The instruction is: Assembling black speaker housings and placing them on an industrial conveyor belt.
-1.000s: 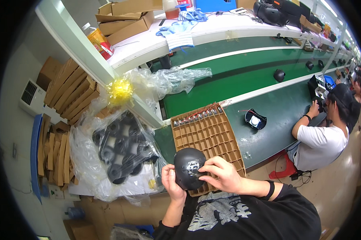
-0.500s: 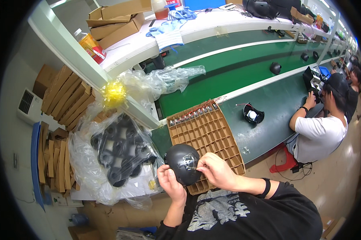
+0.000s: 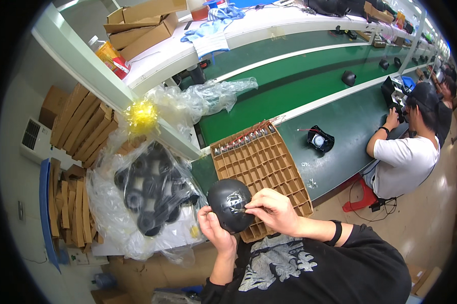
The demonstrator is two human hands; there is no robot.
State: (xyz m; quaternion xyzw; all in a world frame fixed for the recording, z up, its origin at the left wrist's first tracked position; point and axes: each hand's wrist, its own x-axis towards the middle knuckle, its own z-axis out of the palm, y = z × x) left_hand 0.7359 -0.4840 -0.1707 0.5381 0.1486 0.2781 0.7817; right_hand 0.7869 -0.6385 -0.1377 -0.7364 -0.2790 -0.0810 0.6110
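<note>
The green belt (image 3: 284, 87) runs behind the dark bench (image 3: 347, 152), and a clear bag (image 3: 105, 213) of black parts lies left of the tray (image 3: 270, 167), whose far row alone holds small parts. The black shell (image 3: 221, 209) is up in the hands, over the tray's near left corner. The left hand (image 3: 217, 232) cups its lower left side, thumb toward the wearer; the right hand (image 3: 278, 213) is drawn to a narrow pinch at its right, though whether anything thin sits between the tips is too small to tell. They meet the edge of a shiny patch (image 3: 236, 199). Good work here likely means a firm left cup, the patch angled to the eyes, and small, light pinches that spare the smooth surface.
</note>
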